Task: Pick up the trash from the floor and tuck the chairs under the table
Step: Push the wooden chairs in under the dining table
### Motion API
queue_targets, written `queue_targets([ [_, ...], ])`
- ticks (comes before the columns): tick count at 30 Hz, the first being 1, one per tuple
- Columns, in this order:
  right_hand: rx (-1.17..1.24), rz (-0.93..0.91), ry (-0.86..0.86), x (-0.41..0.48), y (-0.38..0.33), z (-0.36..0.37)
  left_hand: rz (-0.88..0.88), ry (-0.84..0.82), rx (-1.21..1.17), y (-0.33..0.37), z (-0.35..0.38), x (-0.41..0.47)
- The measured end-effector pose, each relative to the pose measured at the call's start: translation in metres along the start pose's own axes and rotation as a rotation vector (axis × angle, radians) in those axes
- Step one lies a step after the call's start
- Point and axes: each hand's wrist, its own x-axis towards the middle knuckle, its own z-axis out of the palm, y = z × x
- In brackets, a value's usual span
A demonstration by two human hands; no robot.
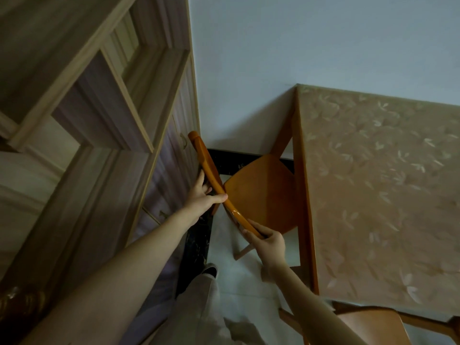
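Observation:
An orange wooden chair stands at the left end of the table, its seat partly under the tabletop edge. Its curved backrest rail faces me. My left hand grips the rail near its middle, thumb on the near side and fingers behind. My right hand holds the rail's lower right end, fingers curled round it. A second wooden chair shows at the bottom right, by the table's near edge. No trash is visible on the floor.
A tall wooden cabinet with shelves and drawers lines the left side, close to the chair's back. A pale wall rises behind the table. My trouser leg and shoe stand on the light tiled floor between cabinet and table.

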Motion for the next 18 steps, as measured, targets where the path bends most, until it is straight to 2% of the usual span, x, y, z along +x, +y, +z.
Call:
queue_targets([
  [18, 0.072, 0.026, 0.125, 0.041, -0.038, 0.05, 0.007, -0.128, 0.179, 0.047, -0.039, 0.074],
])
